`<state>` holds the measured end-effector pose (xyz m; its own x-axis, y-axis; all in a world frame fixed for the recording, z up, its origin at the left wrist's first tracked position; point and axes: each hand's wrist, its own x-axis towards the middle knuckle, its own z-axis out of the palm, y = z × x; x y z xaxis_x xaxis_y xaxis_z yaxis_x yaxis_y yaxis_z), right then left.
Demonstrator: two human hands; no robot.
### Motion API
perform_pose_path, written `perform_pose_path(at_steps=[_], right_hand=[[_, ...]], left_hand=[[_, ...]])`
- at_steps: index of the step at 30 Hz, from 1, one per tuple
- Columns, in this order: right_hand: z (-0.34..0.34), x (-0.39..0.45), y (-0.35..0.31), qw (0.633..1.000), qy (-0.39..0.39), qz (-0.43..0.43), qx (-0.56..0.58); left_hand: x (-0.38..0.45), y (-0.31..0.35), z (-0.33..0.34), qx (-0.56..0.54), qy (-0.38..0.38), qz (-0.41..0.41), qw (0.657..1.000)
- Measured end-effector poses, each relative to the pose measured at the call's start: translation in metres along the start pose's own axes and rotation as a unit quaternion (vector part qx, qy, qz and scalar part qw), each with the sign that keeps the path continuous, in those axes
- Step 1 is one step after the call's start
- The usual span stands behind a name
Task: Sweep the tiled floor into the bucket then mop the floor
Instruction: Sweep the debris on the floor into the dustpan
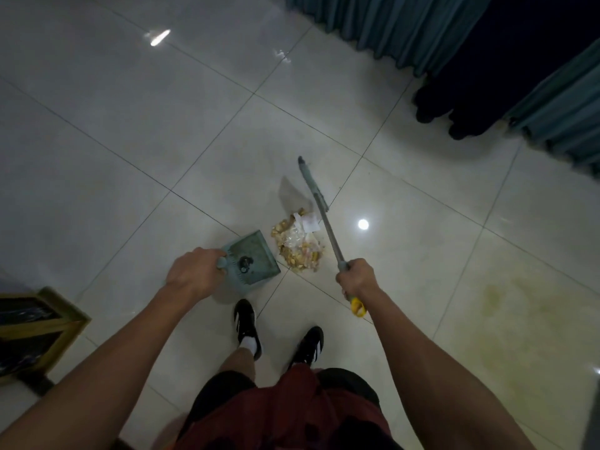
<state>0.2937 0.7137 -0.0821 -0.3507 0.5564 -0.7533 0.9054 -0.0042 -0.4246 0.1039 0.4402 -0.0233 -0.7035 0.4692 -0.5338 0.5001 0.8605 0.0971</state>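
Big glossy tiled floor (130,125) fills most of the frame, with teal curtains (406,27) along the upper right and a wooden-framed bin or box (48,326) at the lower left edge. Can't tell if that's the bucket, honestly.

Looks like we're at the tail end of sweeping, the scoop-it-up bit. One broom (319,206), held by its handle in the right hand (355,279), fingers wrapped tight around it, head lifted just past the far side of the pile. One green dustpan (253,258) sits on the floor at frame centre, its open edge just beside the pile, and the left hand (194,271) grips its short handle.

One pile of debris (300,246): yellowish scraps, a plastic wrapper, a bit of paper.

Next move, I'd guess: drop the bristles behind the pile and drag it toward the pan while holding the pan flat. Two black shoes (246,326) below.
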Motion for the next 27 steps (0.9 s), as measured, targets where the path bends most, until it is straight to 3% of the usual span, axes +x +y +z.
perform_pose_path(at_steps=[11, 18, 27], right_hand=[[0.026, 0.010, -0.029, 0.994, 0.025, 0.045, -0.099], [0.038, 0.024, -0.040, 0.992, 0.035, 0.067, -0.103], [0.066, 0.021, -0.022, 0.985, -0.051, 0.057, -0.155]], left_hand=[[0.038, -0.029, -0.025, -0.026, 0.036, 0.044, 0.998], [0.060, -0.045, -0.027, -0.028, 0.006, 0.050, 0.998], [0.079, -0.065, -0.029, -0.048, 0.008, 0.033, 0.998]])
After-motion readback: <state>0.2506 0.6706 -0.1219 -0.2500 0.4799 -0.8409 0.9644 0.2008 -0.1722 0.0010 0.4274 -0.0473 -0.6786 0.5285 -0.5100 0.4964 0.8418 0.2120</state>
